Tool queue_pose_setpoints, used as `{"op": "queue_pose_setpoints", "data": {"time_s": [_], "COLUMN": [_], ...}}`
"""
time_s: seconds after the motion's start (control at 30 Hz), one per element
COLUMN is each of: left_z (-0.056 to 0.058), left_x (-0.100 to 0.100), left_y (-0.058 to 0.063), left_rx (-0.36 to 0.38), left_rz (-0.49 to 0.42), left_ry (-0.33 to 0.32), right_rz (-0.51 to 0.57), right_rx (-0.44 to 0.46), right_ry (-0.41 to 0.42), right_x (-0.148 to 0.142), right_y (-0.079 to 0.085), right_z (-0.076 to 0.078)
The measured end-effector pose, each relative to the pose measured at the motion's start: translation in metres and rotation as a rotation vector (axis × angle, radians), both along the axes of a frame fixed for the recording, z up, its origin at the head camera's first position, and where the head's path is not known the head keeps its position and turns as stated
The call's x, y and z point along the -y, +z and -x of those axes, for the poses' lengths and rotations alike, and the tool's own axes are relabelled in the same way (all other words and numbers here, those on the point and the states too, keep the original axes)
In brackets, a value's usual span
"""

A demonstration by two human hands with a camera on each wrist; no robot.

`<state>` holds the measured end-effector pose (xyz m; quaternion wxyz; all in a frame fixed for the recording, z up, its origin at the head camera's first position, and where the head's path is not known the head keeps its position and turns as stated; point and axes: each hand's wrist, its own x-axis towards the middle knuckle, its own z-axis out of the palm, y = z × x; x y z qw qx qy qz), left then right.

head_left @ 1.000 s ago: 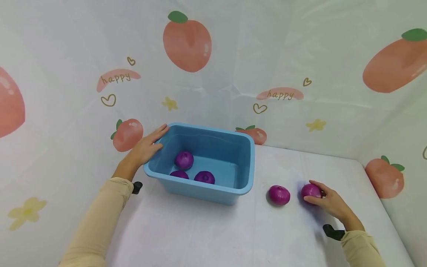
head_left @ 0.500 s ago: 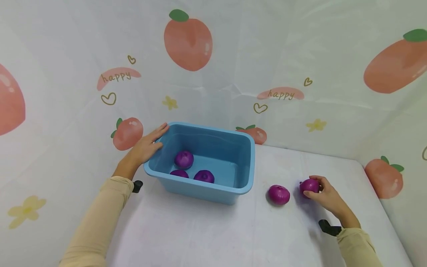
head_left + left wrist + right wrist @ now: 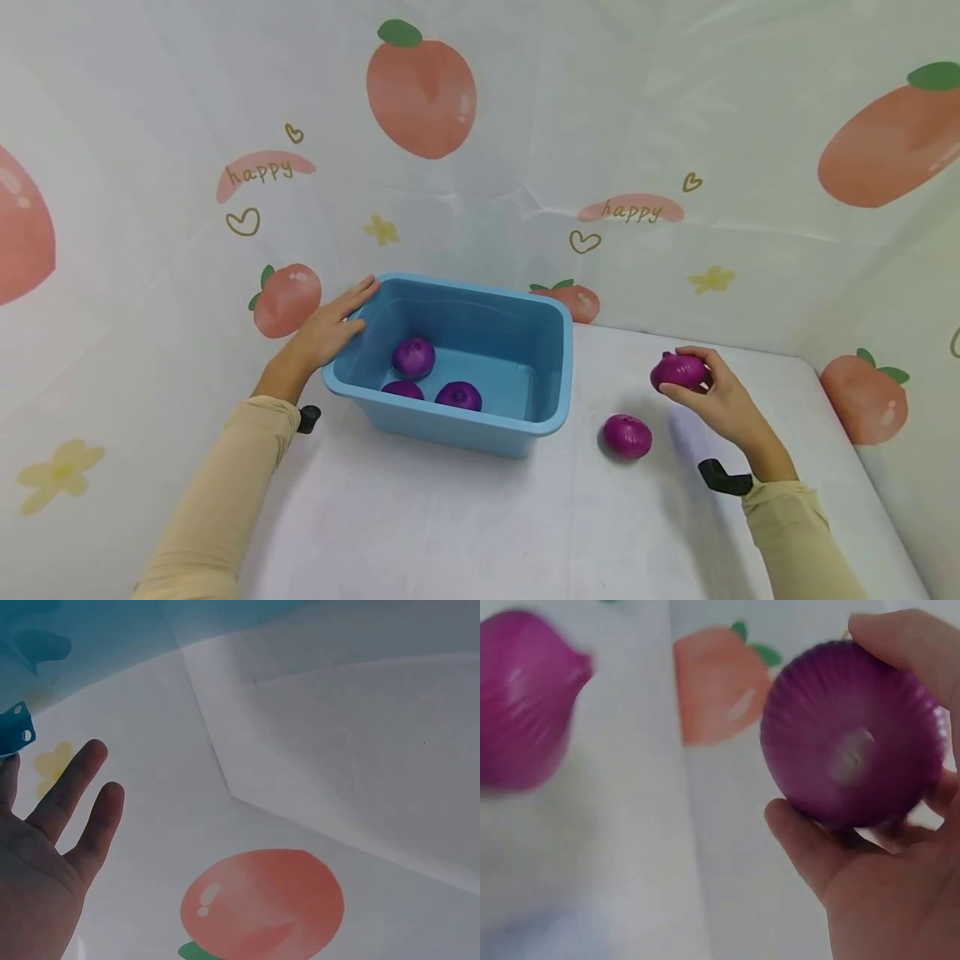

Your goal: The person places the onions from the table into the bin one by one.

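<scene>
My right hand (image 3: pixel 727 407) grips a purple onion (image 3: pixel 678 372) and holds it above the table, thumb and fingers round its sides. In the right wrist view the held onion (image 3: pixel 855 739) shows its root end. A second onion (image 3: pixel 627 437) sits on the table, nearer the front than the held one. The left hand (image 3: pixel 324 332) rests on the left rim of a light blue basin (image 3: pixel 450 429), its fingers fairly straight. Inside the basin lie an onion (image 3: pixel 413 357) at the left and two more, (image 3: pixel 459 396) one of them partly hidden by the front wall.
The white table (image 3: pixel 450 525) ends at the back against a fruit-printed curtain (image 3: pixel 487 208). Another stretch of printed cloth (image 3: pixel 922 333) borders the table's right edge. A black strap (image 3: pixel 724 478) is worn at the right wrist.
The right hand has lifted its onion off the table, moving it up and slightly left. The left hand, the basin and the other onions stay in place.
</scene>
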<state>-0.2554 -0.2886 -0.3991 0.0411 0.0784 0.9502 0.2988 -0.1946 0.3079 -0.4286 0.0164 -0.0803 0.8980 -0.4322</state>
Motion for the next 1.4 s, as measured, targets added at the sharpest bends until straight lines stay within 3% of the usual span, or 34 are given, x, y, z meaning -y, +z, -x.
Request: {"op": "queue_pose_setpoints", "data": {"time_s": [0.4,0.63,0.9,1.1,1.4], "left_z": [-0.001,-0.001,0.000,0.000,0.000], "left_x": [-0.001,0.001,0.004,0.003,0.001], "left_y": [0.001,0.002,-0.001,-0.002,-0.001], "left_rx": [-0.003,-0.011,-0.040,-0.041,-0.061], "left_rz": [-0.004,0.005,-0.019,-0.024,-0.032], "left_ry": [0.002,-0.016,-0.022,-0.024,-0.039], "right_rz": [-0.048,0.080,0.007,-0.035,-0.031], "right_rx": [-0.140,-0.230,-0.332,-0.309,-0.237], "right_ry": [0.125,0.311,0.483,0.543,0.629], "right_x": [0.050,0.090,0.148,0.190,0.232], "right_y": [0.052,0.078,0.104,0.112,0.100], "right_z": [0.026,0.043,0.061,0.073,0.088]}}
